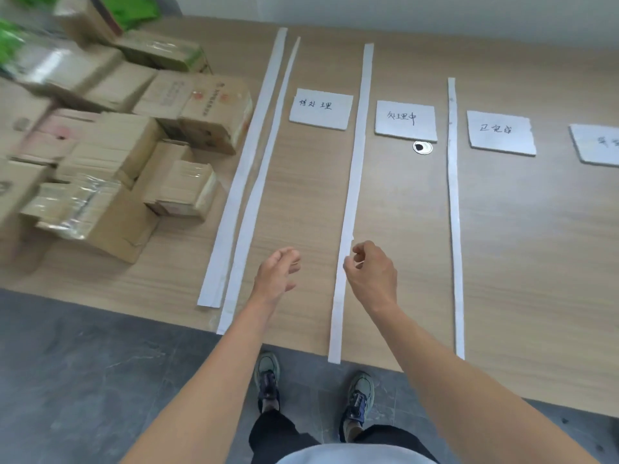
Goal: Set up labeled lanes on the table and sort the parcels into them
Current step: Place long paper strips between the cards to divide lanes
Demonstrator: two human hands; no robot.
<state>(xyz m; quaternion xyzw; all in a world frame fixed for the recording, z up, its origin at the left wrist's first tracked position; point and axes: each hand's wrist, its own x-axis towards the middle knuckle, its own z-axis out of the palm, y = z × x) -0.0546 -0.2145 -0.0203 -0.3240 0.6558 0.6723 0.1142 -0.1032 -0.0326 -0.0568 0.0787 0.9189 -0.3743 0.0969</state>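
Note:
Four long white paper strips lie on the wooden table and mark lanes: two close together on the left, one in the middle, one on the right. Handwritten label cards sit in the lanes, and a fourth is cut off at the right edge. Cardboard parcels are piled at the table's left. My left hand hovers open between the strips. My right hand is curled, thumb and forefinger at the middle strip's right edge; whether they pinch it is unclear.
A round cable grommet sits in the table below the second card. Green bags lie behind the parcels at the far left. The table's near edge runs diagonally above grey floor tiles, where my shoes stand.

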